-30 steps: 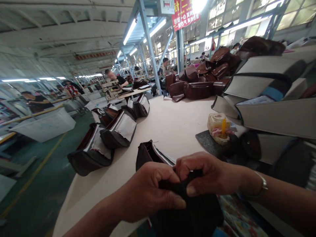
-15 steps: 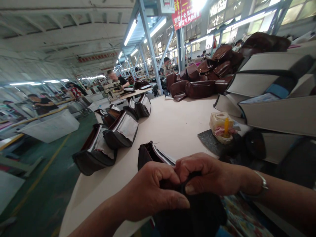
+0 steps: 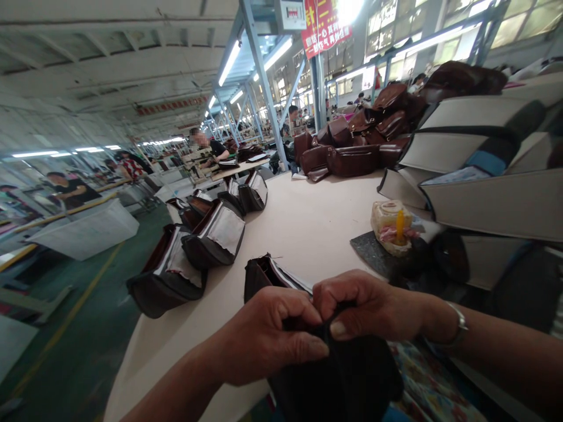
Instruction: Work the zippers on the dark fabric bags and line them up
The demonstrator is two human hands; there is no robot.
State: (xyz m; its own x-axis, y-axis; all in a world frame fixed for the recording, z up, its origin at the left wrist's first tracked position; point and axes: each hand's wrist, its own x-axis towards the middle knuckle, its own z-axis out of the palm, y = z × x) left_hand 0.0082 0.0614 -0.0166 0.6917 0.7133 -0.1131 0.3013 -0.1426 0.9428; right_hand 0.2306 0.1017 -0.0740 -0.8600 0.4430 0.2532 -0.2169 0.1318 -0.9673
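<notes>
My left hand (image 3: 268,337) and my right hand (image 3: 369,305) are both closed on the top edge of a dark bag piece (image 3: 347,378) at the near edge of the pale table (image 3: 308,223). The thumbs press on its front and the fingers curl over the edge. Just behind my left hand stands a dark brown bag turned inside out (image 3: 264,272), with a pale lining showing.
Several inside-out bags (image 3: 211,237) line the table's left edge. Brown finished bags (image 3: 352,158) pile at the far end. Stacked grey-lined bag pieces (image 3: 484,176) fill the right. A roll with a yellow tool (image 3: 391,225) sits on a dark pad. Other people work at tables beyond.
My hands stay closed on the dark bag piece, with only small shifts of the fingers. The view has moved slightly.
</notes>
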